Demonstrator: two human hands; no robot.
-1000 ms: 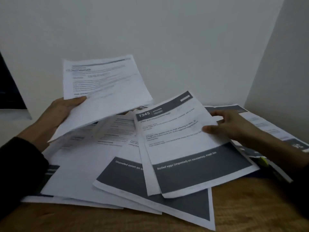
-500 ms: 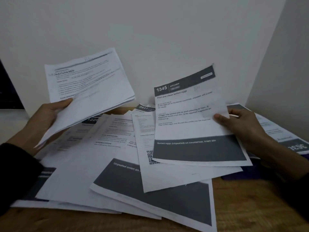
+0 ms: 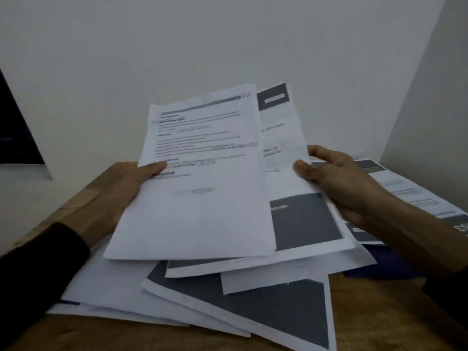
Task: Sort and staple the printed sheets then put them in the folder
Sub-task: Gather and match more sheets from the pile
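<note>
My left hand [image 3: 119, 196] grips a small stack of white text sheets [image 3: 200, 178] by its left edge, thumb on top. My right hand [image 3: 336, 178] pinches a sheet with grey bands [image 3: 301, 219] by its right edge, held just behind and to the right of the stack, partly covered by it. Both are lifted above a loose spread of printed sheets [image 3: 228, 300] on the wooden table [image 3: 379, 312]. A dark purple folder [image 3: 385, 264] shows under the papers at the right. No stapler is in view.
More printed sheets [image 3: 410, 196] lie at the far right by the wall corner. White walls close off the back and right. A dark panel [image 3: 15, 138] stands at the left edge. Bare wood shows along the table's front right and far left.
Both hands have come together: the left stack moved right toward the centre, and the right hand's banded sheet now sits behind it, overlapped by the stack.
</note>
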